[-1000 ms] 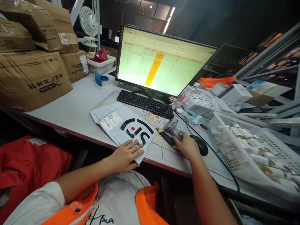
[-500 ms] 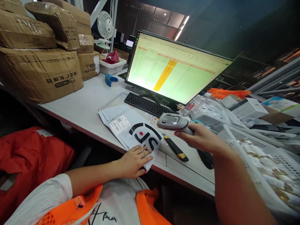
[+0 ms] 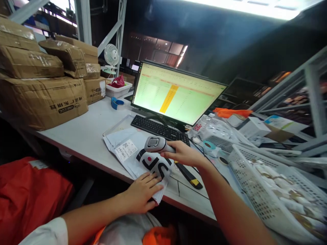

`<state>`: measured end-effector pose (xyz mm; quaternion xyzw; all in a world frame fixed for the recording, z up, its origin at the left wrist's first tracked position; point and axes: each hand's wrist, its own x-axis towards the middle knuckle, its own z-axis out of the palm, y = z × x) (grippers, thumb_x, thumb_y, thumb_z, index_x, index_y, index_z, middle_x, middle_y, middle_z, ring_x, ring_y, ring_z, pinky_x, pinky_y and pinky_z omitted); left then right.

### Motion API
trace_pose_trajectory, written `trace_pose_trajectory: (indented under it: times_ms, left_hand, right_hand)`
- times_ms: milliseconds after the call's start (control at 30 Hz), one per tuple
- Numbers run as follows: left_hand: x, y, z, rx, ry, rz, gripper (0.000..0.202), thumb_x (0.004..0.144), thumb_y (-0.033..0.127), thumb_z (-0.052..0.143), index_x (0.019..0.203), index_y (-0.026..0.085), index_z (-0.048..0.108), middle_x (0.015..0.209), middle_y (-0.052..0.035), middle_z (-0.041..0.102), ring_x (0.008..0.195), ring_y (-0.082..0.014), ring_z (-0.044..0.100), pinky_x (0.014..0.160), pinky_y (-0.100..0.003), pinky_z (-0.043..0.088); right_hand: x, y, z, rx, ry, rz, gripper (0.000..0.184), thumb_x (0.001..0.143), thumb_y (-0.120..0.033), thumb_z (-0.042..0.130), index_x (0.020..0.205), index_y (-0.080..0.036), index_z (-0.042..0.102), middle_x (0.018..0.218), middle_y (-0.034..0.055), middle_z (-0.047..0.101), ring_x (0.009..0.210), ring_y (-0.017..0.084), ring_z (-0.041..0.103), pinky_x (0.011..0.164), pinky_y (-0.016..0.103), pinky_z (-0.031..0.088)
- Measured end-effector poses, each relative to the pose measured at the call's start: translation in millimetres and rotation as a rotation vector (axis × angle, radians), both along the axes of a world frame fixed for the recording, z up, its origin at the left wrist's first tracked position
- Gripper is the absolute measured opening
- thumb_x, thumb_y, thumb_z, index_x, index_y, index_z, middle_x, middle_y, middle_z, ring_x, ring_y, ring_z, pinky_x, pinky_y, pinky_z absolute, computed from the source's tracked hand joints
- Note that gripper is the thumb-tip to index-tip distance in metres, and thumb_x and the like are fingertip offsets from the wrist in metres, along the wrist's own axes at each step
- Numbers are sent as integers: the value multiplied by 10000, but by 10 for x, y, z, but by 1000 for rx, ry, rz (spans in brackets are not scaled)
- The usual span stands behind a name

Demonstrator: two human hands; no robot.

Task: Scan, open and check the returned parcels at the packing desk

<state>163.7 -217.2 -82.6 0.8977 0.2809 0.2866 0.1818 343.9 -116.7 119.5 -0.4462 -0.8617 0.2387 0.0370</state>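
A grey mailing bag (image 3: 133,154) with a white label (image 3: 125,150) and a black logo lies on the white desk (image 3: 84,132) in front of me. My left hand (image 3: 143,194) rests flat on its near corner, fingers spread. My right hand (image 3: 184,154) grips a grey barcode scanner (image 3: 156,144), held just above the bag with its head pointing left toward the label. A black and yellow utility knife (image 3: 189,176) lies on the desk under my right wrist.
A monitor (image 3: 176,95) with a green spreadsheet stands behind a black keyboard (image 3: 158,129). Cardboard boxes (image 3: 43,95) are stacked at the left. White mesh baskets (image 3: 268,183) with small items fill the right. A red bag (image 3: 28,197) lies below the desk's edge.
My right hand lifted the scanner off the desk and carried it left over the bag. The left hand stayed on the bag's corner. The camera tilted upward.
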Motion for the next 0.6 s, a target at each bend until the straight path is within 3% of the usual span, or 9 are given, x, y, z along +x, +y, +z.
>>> trace_pose_trajectory:
  times_ms: [167,267,400,500,600]
  left_hand:
    - [-282,166,148,-111,-107,-15,603,932,435,696,1481,245,535,1611,-90,463,1501,-246,435,1267,-448,370]
    - [-631,429,208,-25,-68,140,545,956,414,662,1464,244,563,1609,-96,463,1515,-267,412,1277,-508,343]
    - [-1022,731,84,78,112,377,687,927,538,677,1530,252,515,1659,-117,368,1552,-341,329,1270,-589,313]
    - [-1103,808,-53,70,201,454,774,914,631,649,1567,255,474,1678,-128,317,1556,-370,305,1253,-596,333]
    - [-1072,807,-102,64,222,463,790,915,658,631,1569,243,474,1678,-133,316,1552,-380,310,1256,-601,317]
  right_hand:
    - [793,61,-392,217,-108,-388,422,927,-538,564,985,-158,738,879,69,732,792,226,636,709,301,457]
    - [1272,50,-750,317,-258,-637,446,958,-526,525,1038,-135,723,998,142,754,912,294,689,763,341,475]
    - [1635,-35,-1150,346,-383,-822,477,1005,-419,461,1290,-84,644,1181,221,728,1099,355,694,861,389,485]
    - [1687,-85,-1226,316,-414,-851,507,1015,-405,443,1344,-56,608,1218,254,709,1102,368,695,876,416,488]
    - [1629,-32,-1067,324,-387,-894,537,1014,-476,441,1282,-65,659,1212,254,709,1118,390,682,881,433,495]
